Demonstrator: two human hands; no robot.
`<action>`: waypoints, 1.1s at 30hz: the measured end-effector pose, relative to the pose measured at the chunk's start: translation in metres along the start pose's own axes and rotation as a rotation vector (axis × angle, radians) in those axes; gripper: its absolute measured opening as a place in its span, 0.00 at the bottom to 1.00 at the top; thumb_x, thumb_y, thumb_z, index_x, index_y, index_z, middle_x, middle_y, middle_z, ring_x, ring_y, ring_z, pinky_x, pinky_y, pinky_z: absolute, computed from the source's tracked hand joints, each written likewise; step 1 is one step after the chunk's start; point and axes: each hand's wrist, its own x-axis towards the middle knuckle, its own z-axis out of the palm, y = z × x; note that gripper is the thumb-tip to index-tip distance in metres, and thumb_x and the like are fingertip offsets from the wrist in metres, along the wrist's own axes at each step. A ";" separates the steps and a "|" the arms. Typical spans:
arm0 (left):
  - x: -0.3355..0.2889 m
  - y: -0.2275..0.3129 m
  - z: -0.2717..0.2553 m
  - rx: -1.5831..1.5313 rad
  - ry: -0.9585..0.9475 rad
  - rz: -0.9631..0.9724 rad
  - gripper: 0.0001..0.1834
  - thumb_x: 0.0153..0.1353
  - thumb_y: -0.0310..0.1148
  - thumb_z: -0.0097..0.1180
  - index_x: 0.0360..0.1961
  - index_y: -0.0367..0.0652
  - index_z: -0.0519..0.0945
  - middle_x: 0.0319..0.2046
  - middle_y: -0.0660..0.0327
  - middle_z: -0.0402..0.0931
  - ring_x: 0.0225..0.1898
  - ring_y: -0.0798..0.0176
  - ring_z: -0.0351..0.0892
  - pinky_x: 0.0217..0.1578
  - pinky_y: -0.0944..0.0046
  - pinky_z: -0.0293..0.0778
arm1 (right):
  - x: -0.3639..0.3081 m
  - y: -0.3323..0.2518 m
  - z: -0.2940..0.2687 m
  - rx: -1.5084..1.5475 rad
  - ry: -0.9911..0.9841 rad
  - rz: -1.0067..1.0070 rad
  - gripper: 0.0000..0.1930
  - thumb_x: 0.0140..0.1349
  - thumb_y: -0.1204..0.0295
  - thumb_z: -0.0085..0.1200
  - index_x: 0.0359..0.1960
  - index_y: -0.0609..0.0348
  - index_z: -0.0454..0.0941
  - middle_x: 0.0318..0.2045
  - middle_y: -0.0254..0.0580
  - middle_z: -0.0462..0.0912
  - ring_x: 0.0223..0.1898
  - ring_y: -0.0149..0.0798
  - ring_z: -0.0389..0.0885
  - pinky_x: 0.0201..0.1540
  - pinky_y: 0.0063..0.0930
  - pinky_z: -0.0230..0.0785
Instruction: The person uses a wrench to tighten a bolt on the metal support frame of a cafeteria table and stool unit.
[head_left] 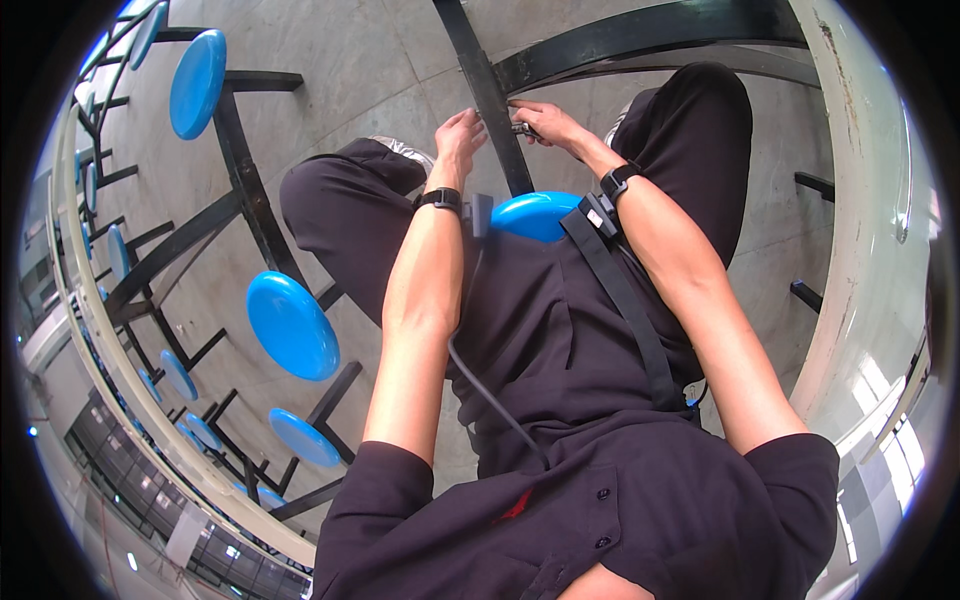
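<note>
Below me I see a grey tiled floor (370, 80). To my left, round blue stools (293, 326) stand in rows; to my right, a pale glossy table (858, 200) catches bright light, and gridded windows (108, 430) show far left.

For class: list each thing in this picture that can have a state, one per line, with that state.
left hand: fingers bent, beside the black bar; grip unclear
right hand: fingers curled around a small metal object
left wrist strap: fastened
right wrist strap: fastened
dark cable: bent, not taut
large blue seat at left: unoccupied
</note>
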 end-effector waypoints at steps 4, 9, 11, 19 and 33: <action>-0.002 0.003 0.006 0.057 -0.025 0.071 0.21 0.60 0.33 0.49 0.53 0.35 0.67 0.48 0.52 0.70 0.51 0.52 0.69 0.48 0.53 0.70 | 0.001 0.002 -0.003 -0.011 0.007 0.004 0.22 0.54 0.62 0.46 0.53 0.49 0.72 0.24 0.31 0.76 0.21 0.23 0.73 0.17 0.16 0.59; -0.003 0.004 0.008 0.006 -0.010 0.069 0.21 0.60 0.33 0.50 0.53 0.35 0.67 0.50 0.51 0.69 0.52 0.51 0.68 0.49 0.51 0.69 | 0.000 0.002 -0.003 -0.008 0.007 -0.004 0.22 0.54 0.62 0.46 0.53 0.48 0.72 0.25 0.31 0.77 0.21 0.23 0.73 0.17 0.17 0.59; 0.001 0.005 0.004 0.032 0.033 -0.003 0.21 0.60 0.32 0.49 0.54 0.35 0.67 0.50 0.52 0.69 0.52 0.51 0.68 0.49 0.52 0.69 | 0.000 -0.001 0.000 -0.006 -0.003 -0.008 0.22 0.54 0.62 0.46 0.53 0.48 0.72 0.25 0.31 0.77 0.21 0.23 0.73 0.17 0.17 0.59; -0.006 0.006 0.008 0.069 0.012 0.051 0.17 0.62 0.33 0.48 0.51 0.40 0.70 0.49 0.59 0.71 0.51 0.59 0.68 0.48 0.58 0.68 | -0.003 -0.001 -0.002 -0.007 0.005 -0.011 0.23 0.54 0.62 0.46 0.53 0.49 0.72 0.25 0.31 0.76 0.21 0.23 0.73 0.17 0.16 0.59; -0.002 0.008 0.005 0.107 0.001 0.085 0.19 0.61 0.31 0.49 0.53 0.39 0.69 0.49 0.59 0.71 0.49 0.59 0.70 0.47 0.57 0.70 | 0.001 0.001 -0.003 -0.004 -0.010 -0.017 0.24 0.55 0.63 0.45 0.56 0.49 0.70 0.23 0.29 0.75 0.20 0.21 0.71 0.17 0.15 0.57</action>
